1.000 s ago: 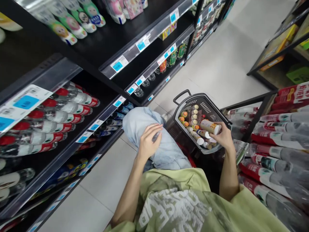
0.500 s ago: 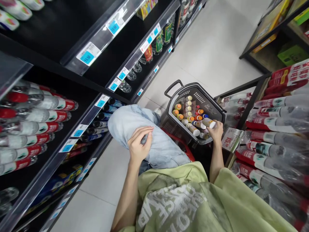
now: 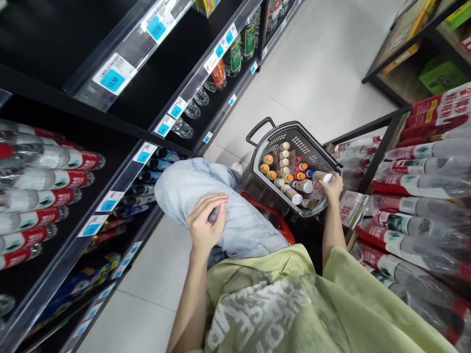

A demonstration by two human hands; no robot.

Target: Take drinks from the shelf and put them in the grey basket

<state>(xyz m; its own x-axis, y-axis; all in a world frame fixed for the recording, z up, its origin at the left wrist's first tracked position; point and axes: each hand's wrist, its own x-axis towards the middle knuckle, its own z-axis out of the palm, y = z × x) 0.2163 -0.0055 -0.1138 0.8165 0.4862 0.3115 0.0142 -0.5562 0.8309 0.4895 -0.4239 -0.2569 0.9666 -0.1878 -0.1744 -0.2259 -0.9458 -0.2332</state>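
At the right side of a dark grey shopping basket (image 3: 305,139), my right hand (image 3: 333,187) grips a small white-capped bottle (image 3: 320,176) that lies tilted over the other bottles. Inside the basket stand several bottles with orange caps (image 3: 271,174), a row with cream caps (image 3: 284,154), and a few with red or blue ones. White-capped bottles (image 3: 294,194) lie on their sides near my right hand. My left hand (image 3: 206,223) hovers over or rests on my jeans by the knee, empty, its fingers stretched out and the thumb apart; contact with the leg is unclear.
On the left, black shelves carry price tags (image 3: 112,78) and red-labelled water bottles (image 3: 55,176). Wrapped packs of bottles (image 3: 415,201) are stacked close on my right, with a price sign (image 3: 353,208) beside the basket. Something red (image 3: 285,230) shows below the basket.
The whole view has shifted slightly, with the shelves moving left. My right hand still grips the bottle, tilted a little differently at the basket's right side. My left hand keeps its pose.
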